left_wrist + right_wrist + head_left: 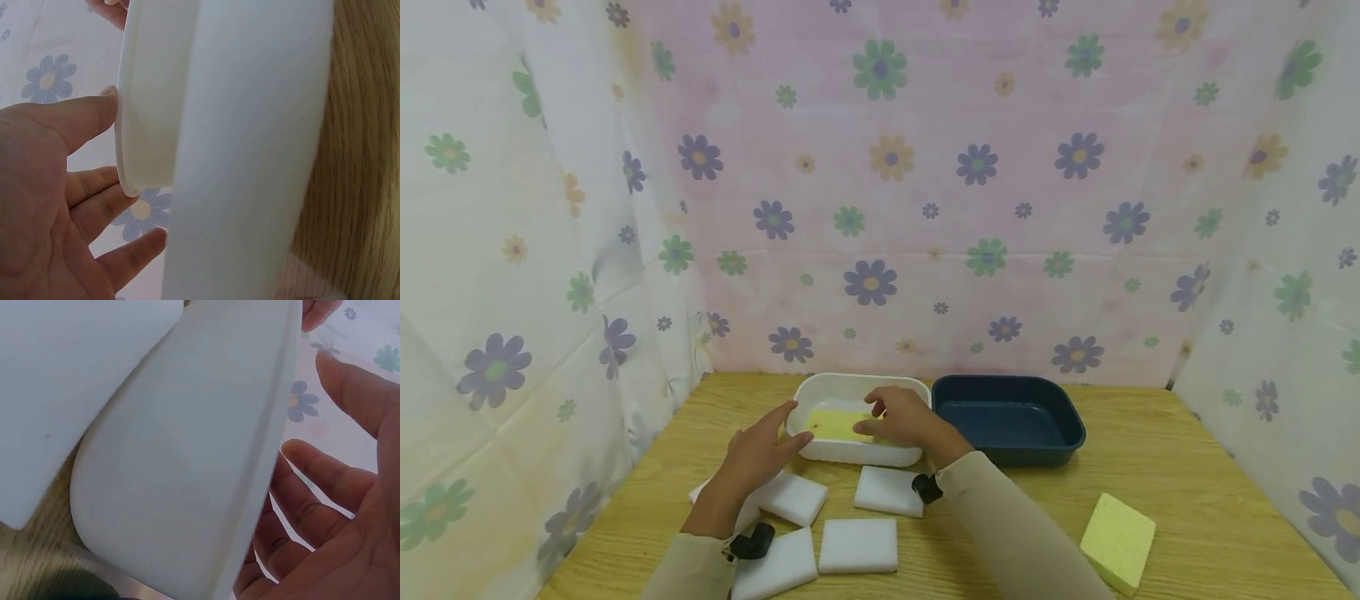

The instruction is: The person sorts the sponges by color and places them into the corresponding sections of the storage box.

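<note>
A yellow sponge [835,425] lies flat inside a white plastic basin [857,454] at the back of the table. At the basin's left end is my left hand [760,450], thumb and fingers spread, fingertips touching the rim. My right hand [906,417] reaches over the basin's right side, its thumb close to the sponge. In the right wrist view, the thumb and fingers of that hand [337,519] are apart with nothing between them. Whether its fingertips touch the sponge is hidden.
Several white sponge blocks [859,546] lie in front of the white basin, partly under my forearms. A dark blue basin [1045,454] stands right beside the white one. Another yellow sponge [1118,542] lies at the table's right. Flowered cloth [925,208] hangs behind and at both sides.
</note>
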The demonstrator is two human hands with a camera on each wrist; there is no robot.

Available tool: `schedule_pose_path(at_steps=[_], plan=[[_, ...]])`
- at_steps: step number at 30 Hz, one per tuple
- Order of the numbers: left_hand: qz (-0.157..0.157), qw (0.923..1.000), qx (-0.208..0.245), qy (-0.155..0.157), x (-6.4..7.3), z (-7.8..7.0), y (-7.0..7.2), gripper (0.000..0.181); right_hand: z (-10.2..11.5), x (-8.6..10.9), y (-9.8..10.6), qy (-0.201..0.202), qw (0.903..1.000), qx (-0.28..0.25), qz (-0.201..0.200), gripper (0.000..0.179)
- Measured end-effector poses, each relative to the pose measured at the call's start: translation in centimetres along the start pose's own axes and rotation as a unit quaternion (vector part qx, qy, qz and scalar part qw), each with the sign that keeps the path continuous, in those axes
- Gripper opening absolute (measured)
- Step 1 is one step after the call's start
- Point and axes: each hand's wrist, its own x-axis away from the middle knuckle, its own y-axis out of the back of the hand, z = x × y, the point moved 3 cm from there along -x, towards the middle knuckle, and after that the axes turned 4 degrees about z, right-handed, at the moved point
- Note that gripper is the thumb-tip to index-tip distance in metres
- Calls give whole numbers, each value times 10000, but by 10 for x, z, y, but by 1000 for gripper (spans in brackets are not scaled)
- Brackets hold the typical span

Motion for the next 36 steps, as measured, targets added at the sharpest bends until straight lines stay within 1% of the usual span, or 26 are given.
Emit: schedule_pose_path(at_steps=[5, 9, 11, 15, 19, 22, 27, 32, 36], plan=[[-2, 10000, 14, -38, 0, 1, 0, 75, -1, 2, 5, 92, 9999, -15, -139, 47], [-10, 10000, 17, -67, 1, 0, 2, 76, -1, 7, 10, 108, 9997, 31, -199, 44], [-13, 10000, 29, -68, 1, -1, 2, 76, -1, 11, 13, 103, 9997, -45, -210, 44], [2, 10000, 56, -59, 2, -2, 3, 76, 0, 23, 19, 156, 9989, -380, -204, 41], [9, 10000, 37, -48, 3, -1, 2, 75, 1, 40, 26, 300, 9977, -553, -250, 40], [32, 10000, 49, -30, 2, -1, 1, 75, -2, 55, 34, 358, 9961, -699, -401, 41], [47, 10000, 60, -53, 1, -1, 2, 76, -8, 81, 47, 411, 9902, -1132, -712, 40], [50, 9999, 82, -39, 1, 0, 2, 75, -18, 107, 50, 589, 9887, -1130, -793, 41], [67, 10000, 52, -15, 2, 1, 1, 75, -29, 131, 52, 468, 9889, -1032, -962, 43]])
